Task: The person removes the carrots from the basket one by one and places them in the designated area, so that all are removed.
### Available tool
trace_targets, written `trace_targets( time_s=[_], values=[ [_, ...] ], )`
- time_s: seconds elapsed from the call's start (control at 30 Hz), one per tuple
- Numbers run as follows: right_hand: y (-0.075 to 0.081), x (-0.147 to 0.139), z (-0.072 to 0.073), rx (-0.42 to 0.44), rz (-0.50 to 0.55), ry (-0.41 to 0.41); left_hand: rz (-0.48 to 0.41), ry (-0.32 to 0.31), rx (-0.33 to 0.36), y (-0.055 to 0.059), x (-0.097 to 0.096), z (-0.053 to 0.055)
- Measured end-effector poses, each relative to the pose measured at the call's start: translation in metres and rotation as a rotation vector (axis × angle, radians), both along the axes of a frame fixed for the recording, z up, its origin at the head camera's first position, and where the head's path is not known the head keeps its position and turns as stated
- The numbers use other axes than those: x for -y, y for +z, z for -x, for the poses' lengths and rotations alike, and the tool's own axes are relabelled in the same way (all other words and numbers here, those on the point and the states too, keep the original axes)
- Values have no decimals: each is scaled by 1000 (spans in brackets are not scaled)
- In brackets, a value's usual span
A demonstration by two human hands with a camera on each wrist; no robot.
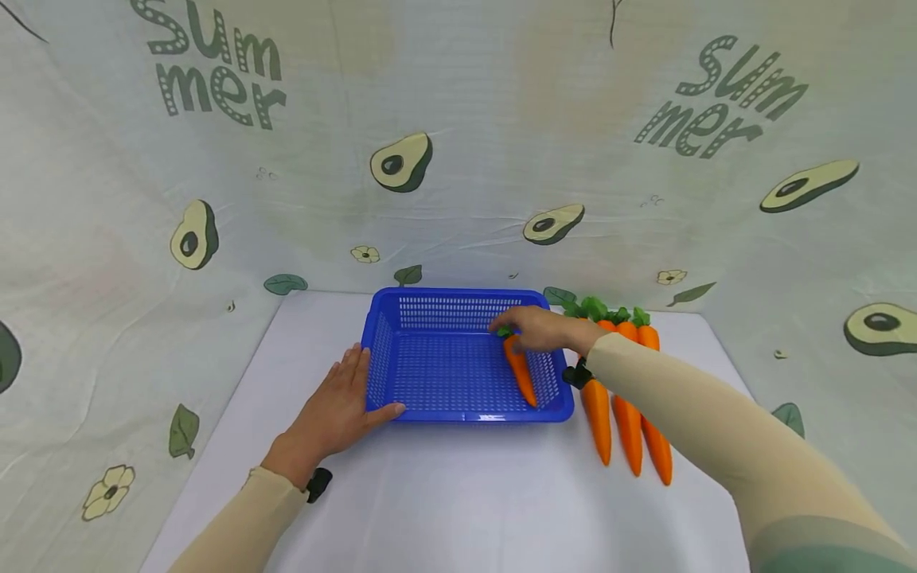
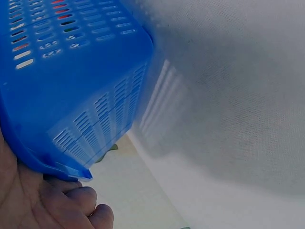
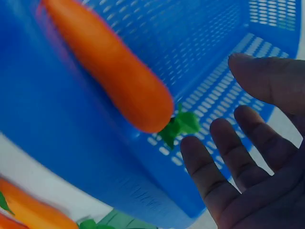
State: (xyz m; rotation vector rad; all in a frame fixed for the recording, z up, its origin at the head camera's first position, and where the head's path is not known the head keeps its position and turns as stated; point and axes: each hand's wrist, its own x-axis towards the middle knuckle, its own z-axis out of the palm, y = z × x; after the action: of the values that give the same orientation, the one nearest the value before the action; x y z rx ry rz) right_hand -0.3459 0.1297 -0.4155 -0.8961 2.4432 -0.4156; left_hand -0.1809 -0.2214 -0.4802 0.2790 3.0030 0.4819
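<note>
A blue plastic basket (image 1: 458,415) with slotted walls sits on the white table. Inside it, along the right wall, lies one orange carrot (image 1: 520,372) with a short green top. My right hand (image 1: 540,328) hovers over that carrot's leafy end; in the right wrist view its fingers (image 3: 228,152) are spread and apart from the carrot (image 3: 114,71). At the basket's left side, my left hand (image 1: 344,406) rests against the rim with fingers extended along it and the thumb at the front corner. The left wrist view shows the palm against the basket's rim (image 2: 43,164).
To the right of the basket several more carrots (image 1: 628,430) lie side by side, green tops toward the back, partly covered by my right forearm. Behind the table (image 1: 458,509) hangs a pale cloth (image 1: 473,103) printed with avocados and lettering.
</note>
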Motion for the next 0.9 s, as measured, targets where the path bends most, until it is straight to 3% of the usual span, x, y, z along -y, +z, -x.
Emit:
trace_targets(
  time_s=[0.27,0.4,0.5,0.9],
  values=[
    [-16,10,20,-25,-122,137,5,18,12,-1,1,0],
    [-24,14,27,-82,-199,198,-11,22,23,0,-1,0],
    [-25,16,30,-130,-253,241,-16,18,19,1,-1,-1],
    [-29,14,38,-188,-429,351,-8,8,30,-2,0,1]
  ],
)
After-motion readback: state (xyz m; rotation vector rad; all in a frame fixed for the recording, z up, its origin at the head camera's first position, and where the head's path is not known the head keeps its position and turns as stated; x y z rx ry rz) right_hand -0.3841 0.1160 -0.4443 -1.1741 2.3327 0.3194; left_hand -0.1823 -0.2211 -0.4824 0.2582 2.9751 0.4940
